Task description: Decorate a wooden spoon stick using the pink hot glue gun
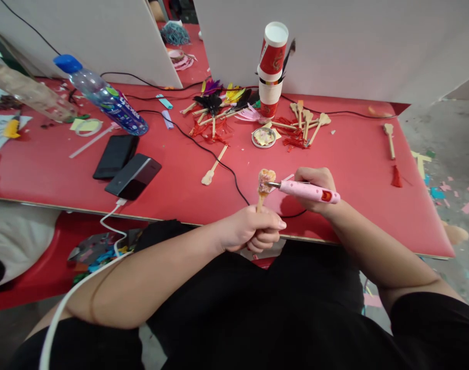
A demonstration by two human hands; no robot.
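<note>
My left hand (253, 231) is closed around the handle of a small wooden stick with a heart-shaped head (265, 183), held upright over the table's near edge. My right hand (315, 189) grips a pink pen-shaped glue tool (307, 191); its metal tip touches the stick's decorated head. A black cord (219, 159) runs across the red table (353, 169) toward the tool.
Several more wooden sticks, feathers and red tassels (219, 110) lie at the back near stacked paper cups (271, 67) and a small round tin (264, 137). A water bottle (103, 97), a phone (116, 155) and a power bank (133, 176) sit to the left. One loose stick (214, 165) lies mid-table.
</note>
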